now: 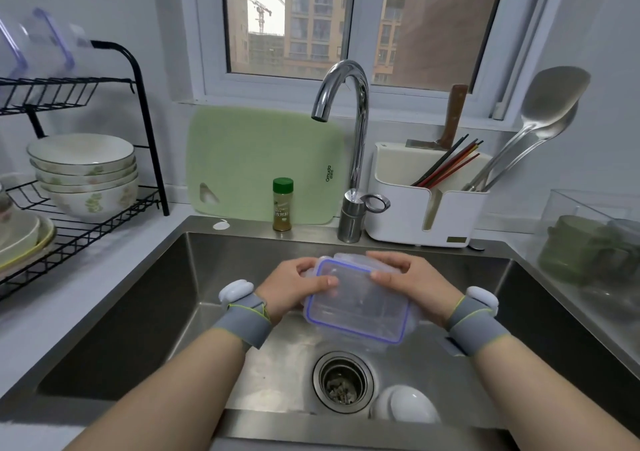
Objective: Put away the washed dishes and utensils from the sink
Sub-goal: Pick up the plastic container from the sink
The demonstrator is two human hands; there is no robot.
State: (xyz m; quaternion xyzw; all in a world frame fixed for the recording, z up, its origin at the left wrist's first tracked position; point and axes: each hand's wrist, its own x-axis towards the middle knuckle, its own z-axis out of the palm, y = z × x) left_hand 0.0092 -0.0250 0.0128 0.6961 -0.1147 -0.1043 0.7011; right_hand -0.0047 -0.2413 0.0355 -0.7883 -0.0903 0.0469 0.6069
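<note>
Over the steel sink [194, 312] I hold a clear plastic food container [360, 305] with a blue-rimmed lid, tilted toward me. My left hand [294, 286] grips its left side, thumb lying across the lid. My right hand [412, 277] grips its right side, thumb on the lid's top edge. A white bowl [405, 407] lies upside down in the sink at the front right, beside the drain [343, 381].
A black dish rack [104, 222] at the left carries stacked bowls [83, 170], plates [24, 239] and clear containers [38, 45] on top. Behind the sink stand the faucet [356, 132], a green cutting board [263, 163], a spice bottle [283, 204] and a white utensil holder [426, 204]. Green cups [581, 246] sit in a clear box at the right.
</note>
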